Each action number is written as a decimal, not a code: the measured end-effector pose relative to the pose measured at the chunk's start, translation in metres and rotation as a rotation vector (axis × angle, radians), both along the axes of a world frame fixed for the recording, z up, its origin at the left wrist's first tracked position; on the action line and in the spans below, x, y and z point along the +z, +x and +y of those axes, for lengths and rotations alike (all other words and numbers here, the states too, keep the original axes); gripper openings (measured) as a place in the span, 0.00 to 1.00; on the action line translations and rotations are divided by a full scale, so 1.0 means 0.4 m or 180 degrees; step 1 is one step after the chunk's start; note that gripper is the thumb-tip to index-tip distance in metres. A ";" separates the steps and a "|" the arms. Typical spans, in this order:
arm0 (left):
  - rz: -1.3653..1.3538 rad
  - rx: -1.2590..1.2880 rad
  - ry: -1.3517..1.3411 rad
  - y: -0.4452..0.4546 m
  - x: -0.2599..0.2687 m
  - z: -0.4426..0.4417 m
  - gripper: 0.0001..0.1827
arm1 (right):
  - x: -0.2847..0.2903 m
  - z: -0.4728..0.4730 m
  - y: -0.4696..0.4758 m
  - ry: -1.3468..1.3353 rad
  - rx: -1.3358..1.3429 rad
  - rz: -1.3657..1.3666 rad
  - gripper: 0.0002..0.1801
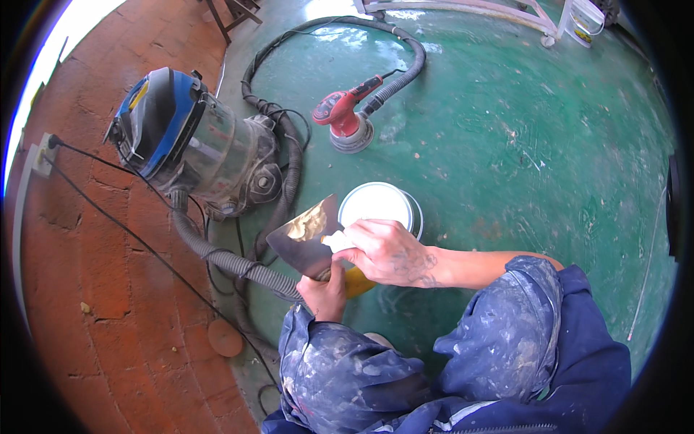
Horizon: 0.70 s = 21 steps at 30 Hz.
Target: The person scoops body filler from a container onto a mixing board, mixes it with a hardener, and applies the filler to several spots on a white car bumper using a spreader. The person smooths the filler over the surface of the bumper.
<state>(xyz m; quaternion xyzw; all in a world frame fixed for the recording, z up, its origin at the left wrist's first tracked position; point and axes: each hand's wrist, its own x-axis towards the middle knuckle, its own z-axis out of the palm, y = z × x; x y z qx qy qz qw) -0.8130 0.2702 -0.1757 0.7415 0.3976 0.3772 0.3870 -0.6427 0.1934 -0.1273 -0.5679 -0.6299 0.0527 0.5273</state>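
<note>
My left hand (325,297) grips the handle of a wide metal putty knife (304,254), its blade tilted up. A smear of beige putty (309,222) lies on the blade near its far edge. Pinched in my right hand (389,252) is a small white tube (337,242), its orange-tipped end pointing at the blade just below the putty. Beyond my right hand stands a round bucket (377,202) with a bright white top and a wire handle, partly covered by the hand. Beneath my hands shows a yellow object (358,282), mostly hidden, kind unclear.
A red orbital sander (344,120) rests on the green floor (515,179), joined to a grey hose (420,51). At left, by a brick wall (135,282), is a dusty workshop vacuum (190,141). Its cords reach a wall socket (44,154). A white bucket (584,24) stands far right.
</note>
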 end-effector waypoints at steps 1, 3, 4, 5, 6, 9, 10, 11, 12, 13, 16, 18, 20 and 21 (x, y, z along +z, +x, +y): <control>-0.0060 -0.0030 -0.0100 0.005 -0.006 0.000 0.09 | 0.008 -0.005 0.002 0.0060 -0.0020 -0.0071 0.14; -0.0177 -0.0094 -0.0303 0.025 -0.010 -0.003 0.10 | 0.016 -0.014 -0.006 0.0015 -0.0120 0.0144 0.15; -0.0261 -0.0131 -0.0392 0.031 -0.010 -0.005 0.10 | 0.018 -0.019 -0.011 -0.0010 -0.0171 0.0251 0.16; -0.0347 -0.0174 -0.0482 0.037 -0.011 -0.007 0.10 | 0.020 -0.023 -0.012 -0.0022 -0.0127 0.0313 0.17; -0.0432 -0.0217 -0.0578 0.042 -0.011 -0.010 0.11 | 0.021 -0.028 -0.012 -0.0039 -0.0084 0.0375 0.17; -0.0435 -0.0314 -0.0728 0.056 -0.002 -0.016 0.11 | 0.020 -0.039 -0.019 -0.0097 -0.0134 0.0579 0.15; -0.0450 -0.0321 -0.0772 0.059 -0.005 -0.018 0.11 | 0.015 -0.039 -0.022 -0.0135 -0.0147 0.0717 0.14; -0.0465 -0.0328 -0.0815 0.064 -0.011 -0.023 0.10 | 0.012 -0.040 -0.022 -0.0173 -0.0161 0.0854 0.13; -0.0480 -0.0342 -0.0857 0.070 -0.012 -0.027 0.10 | 0.014 -0.042 -0.020 -0.0273 -0.0173 0.0953 0.12; -0.0490 -0.0364 -0.0920 0.075 -0.009 -0.036 0.10 | 0.018 -0.045 -0.018 -0.0374 -0.0184 0.1053 0.11; -0.0547 -0.0372 -0.1079 0.082 0.007 -0.059 0.08 | 0.020 -0.044 -0.017 -0.0378 -0.0187 0.1114 0.09; -0.0643 -0.0336 -0.1156 0.087 0.007 -0.063 0.08 | 0.010 -0.043 -0.019 -0.0317 -0.0194 0.1039 0.08; -0.0528 -0.0346 -0.1051 0.088 0.006 -0.064 0.08 | -0.010 -0.043 -0.020 -0.0290 -0.0218 0.0928 0.07; -0.0470 -0.0345 -0.0997 0.088 0.006 -0.064 0.09 | -0.007 -0.043 -0.020 -0.0232 -0.0217 0.0976 0.07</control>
